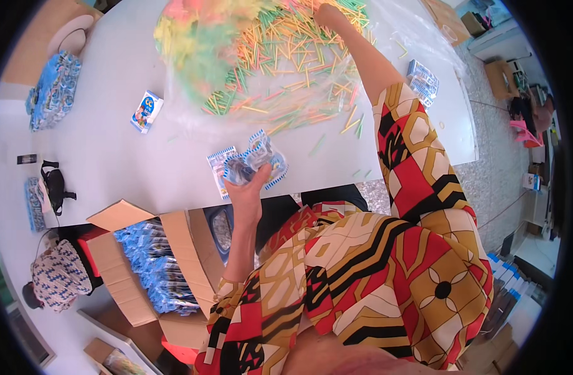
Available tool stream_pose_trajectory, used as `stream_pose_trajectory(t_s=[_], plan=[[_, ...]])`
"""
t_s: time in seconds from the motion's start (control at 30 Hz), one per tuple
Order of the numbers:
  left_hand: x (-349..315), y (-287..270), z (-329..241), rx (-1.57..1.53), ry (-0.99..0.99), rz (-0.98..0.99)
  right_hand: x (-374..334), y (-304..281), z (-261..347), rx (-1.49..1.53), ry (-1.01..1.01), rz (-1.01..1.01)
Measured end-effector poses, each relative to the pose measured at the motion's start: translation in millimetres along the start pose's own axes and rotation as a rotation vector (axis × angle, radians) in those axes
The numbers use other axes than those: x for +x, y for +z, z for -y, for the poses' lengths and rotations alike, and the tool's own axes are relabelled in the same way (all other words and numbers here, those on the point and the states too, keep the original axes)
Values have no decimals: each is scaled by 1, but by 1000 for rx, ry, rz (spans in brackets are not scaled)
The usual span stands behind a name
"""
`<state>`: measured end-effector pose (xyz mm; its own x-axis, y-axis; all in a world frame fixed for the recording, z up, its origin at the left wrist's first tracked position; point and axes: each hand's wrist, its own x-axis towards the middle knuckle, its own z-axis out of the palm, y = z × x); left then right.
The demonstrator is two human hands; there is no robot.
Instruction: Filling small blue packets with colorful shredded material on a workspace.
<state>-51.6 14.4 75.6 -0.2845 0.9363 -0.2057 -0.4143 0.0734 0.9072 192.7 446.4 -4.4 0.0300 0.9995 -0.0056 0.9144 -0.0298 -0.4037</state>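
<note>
My left hand [254,185] is closed on a clear plastic packet [259,153] with blue-and-white striped edges, just above the near edge of the table. Another striped packet [220,167] lies against it, partly under the hand. Stretched far across the table, my right hand [327,16] reaches down at the far side of a heap of thin sticks [280,47] in yellow, orange, green and pink. Its fingers are mostly hidden there, so whether they grip any sticks cannot be made out.
The sticks lie on clear plastic sheeting on a white table [174,169]. A small blue-and-white box [147,112] lies left, packet bundles [55,90] farther left, another bundle [423,82] right. Below stands an open carton [127,275] of blue packets. A person [61,275] is at lower left.
</note>
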Motion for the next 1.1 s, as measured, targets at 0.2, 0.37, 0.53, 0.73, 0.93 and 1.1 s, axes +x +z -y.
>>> stream_pose_trajectory(t_s=[0.2,0.37,0.53,0.73,0.93,1.1], plan=[[-4,8,-2,2,-11,17,14,22,-54,160,-44,-340],[-7,-5,-1,37,15,-41,-46,22,-6,423,-24,-330],[-12,9,2,20,6,30,-75,-9,-41,1034,-203,-203],[-13,-2,7,21,17,16,-123,-19,-4,1591,-81,214],[-14,6,9,-28,-18,42,-156,-36,9,1825,-9,395],[-14,2,11,-13,-49,50,-169,-27,9,1740,-147,509]])
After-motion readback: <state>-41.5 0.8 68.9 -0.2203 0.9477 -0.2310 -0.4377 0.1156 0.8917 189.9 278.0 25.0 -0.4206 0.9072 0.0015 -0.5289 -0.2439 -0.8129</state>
